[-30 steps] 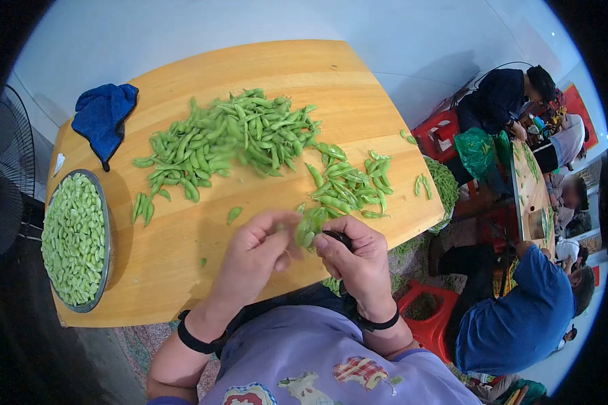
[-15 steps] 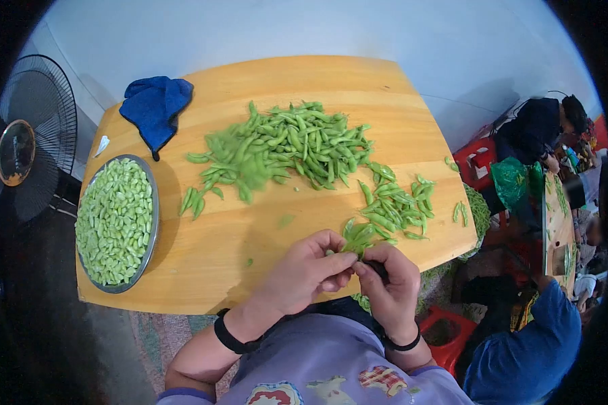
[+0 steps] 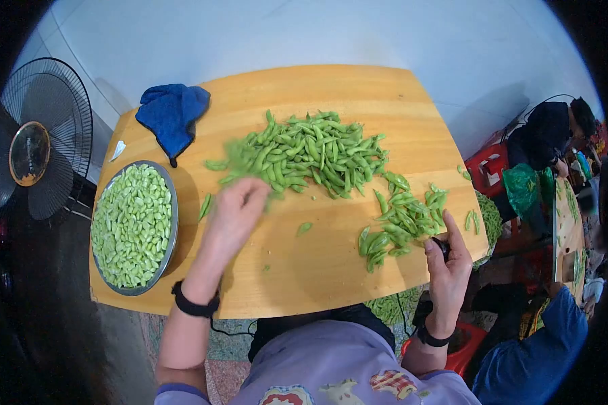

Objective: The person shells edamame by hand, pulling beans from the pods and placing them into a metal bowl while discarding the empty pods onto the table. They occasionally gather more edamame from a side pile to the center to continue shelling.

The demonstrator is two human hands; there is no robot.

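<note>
My left hand (image 3: 239, 206) is at the near left edge of the big heap of green pods (image 3: 317, 150), its fingers closed; what they hold, if anything, is too blurred to make out. My right hand (image 3: 451, 264) hangs by the table's right front edge, thumb and index finger raised, with a small dark object (image 3: 442, 248) in it. Just left of that hand lies a smaller pile of pods (image 3: 404, 219). A metal tray (image 3: 174, 223) at the left is filled with shelled green beans (image 3: 132, 226). One loose pod (image 3: 305, 228) rests on the wood between my hands.
A blue cloth (image 3: 171, 118) lies at the table's (image 3: 358, 84) back left. A fan (image 3: 37, 142) stands beyond the left side. At the right are a green bag (image 3: 521, 191), a red stool (image 3: 488, 165), a person in blue (image 3: 544, 351) and another in dark clothes (image 3: 544, 131).
My hands, together at the front edge before, have parted: the left moved up and left to the big heap, the right moved right. The camera view has shifted slightly.
</note>
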